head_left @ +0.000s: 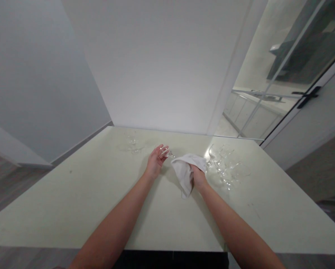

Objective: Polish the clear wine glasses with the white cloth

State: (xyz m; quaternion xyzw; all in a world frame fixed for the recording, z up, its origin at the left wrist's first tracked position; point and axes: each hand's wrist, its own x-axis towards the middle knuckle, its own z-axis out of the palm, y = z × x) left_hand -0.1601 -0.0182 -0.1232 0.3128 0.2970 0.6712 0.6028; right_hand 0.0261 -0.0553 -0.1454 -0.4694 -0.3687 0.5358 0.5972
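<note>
My left hand point(154, 163) is closed around a small clear stemmed glass point(169, 153), which lies sideways with its narrow end towards the cloth. A white cloth point(183, 172) is bunched in my right hand point(199, 177), its lower corner hanging loose. The cloth hides most of the right fingers and possibly the far end of the glass. To the right of the cloth, several clear stemmed glasses point(222, 168) are crowded together, some seeming to lie over. Behind and left of my left hand, another clear glass point(132, 141) stands by itself.
Everything rests on a pale, glossy table point(80, 194). A white panel point(162, 74) rises at its back edge. On the right are a glazed partition point(257, 108) and a door with a black handle point(309, 97). The table's front edge is close to my body.
</note>
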